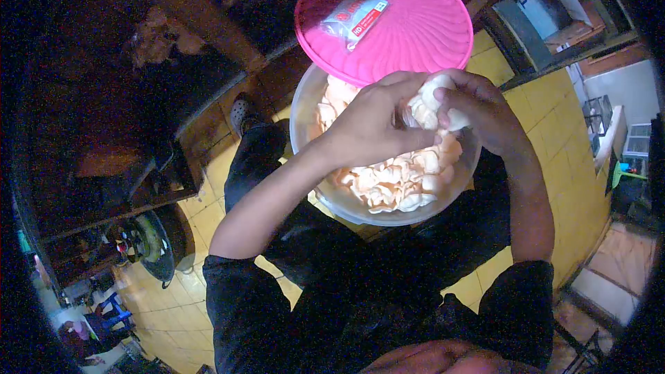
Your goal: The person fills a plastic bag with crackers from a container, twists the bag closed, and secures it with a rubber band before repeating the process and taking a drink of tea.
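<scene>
A round translucent tub (302, 121) stands between my knees, filled with pale, puffy crackers (398, 183). Above it my two hands meet over its right part. My left hand (370, 121) curls around a small clear plastic bag (409, 120) with pale crackers (424, 104) in it; much of the bag is hidden by my fingers. My right hand (488, 111) closes its fingers on white crackers (456, 119) at the bag's mouth. Behind the tub, a pink ribbed lid (429, 28) overlaps its far rim. On the lid lies a packet of clear plastic bags (357, 17) with a red label.
Yellow tiles (547, 159) cover the floor. Dark wooden furniture (228, 34) runs along the left and back. A dark wok-like pan (154, 248) is at the left, and a clog-shod foot (242, 114) shows beside the tub. Shelving (547, 14) stands at the back right.
</scene>
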`<state>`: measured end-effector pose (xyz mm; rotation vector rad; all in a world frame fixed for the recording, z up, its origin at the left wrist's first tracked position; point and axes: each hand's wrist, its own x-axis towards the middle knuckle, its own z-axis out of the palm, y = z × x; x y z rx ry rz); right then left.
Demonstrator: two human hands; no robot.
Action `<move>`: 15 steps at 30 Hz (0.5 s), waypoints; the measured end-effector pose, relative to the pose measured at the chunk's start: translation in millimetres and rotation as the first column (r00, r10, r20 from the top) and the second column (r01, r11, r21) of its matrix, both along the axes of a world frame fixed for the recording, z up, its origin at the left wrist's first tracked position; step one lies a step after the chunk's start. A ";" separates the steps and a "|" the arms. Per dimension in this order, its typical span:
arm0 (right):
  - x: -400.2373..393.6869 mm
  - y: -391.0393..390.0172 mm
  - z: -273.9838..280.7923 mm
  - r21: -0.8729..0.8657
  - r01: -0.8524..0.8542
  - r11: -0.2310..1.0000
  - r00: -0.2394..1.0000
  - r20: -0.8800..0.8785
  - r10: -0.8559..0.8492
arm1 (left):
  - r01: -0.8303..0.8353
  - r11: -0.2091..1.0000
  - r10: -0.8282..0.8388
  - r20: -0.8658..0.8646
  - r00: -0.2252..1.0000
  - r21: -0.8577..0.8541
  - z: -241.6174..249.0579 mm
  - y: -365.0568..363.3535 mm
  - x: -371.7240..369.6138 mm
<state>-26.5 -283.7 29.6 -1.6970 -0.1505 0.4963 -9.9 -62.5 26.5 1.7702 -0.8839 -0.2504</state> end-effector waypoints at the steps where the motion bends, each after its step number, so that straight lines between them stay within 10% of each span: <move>1: -1.0 3.5 -0.1 -0.021 0.014 1.000 0.998 0.068 -0.012 | 0.000 1.000 0.000 0.001 1.000 0.001 -1.4 -1.2 0.0; 7: -5.4 8.3 -23.8 -0.113 0.040 0.993 0.965 0.263 -0.009 | -0.206 0.978 0.206 0.039 0.978 0.002 -18.1 -2.7 6.0; 15: -14.3 14.0 -21.5 -0.432 -0.002 0.902 0.807 0.532 0.256 | -0.271 0.962 0.264 -0.397 0.879 0.039 -14.4 -3.0 3.2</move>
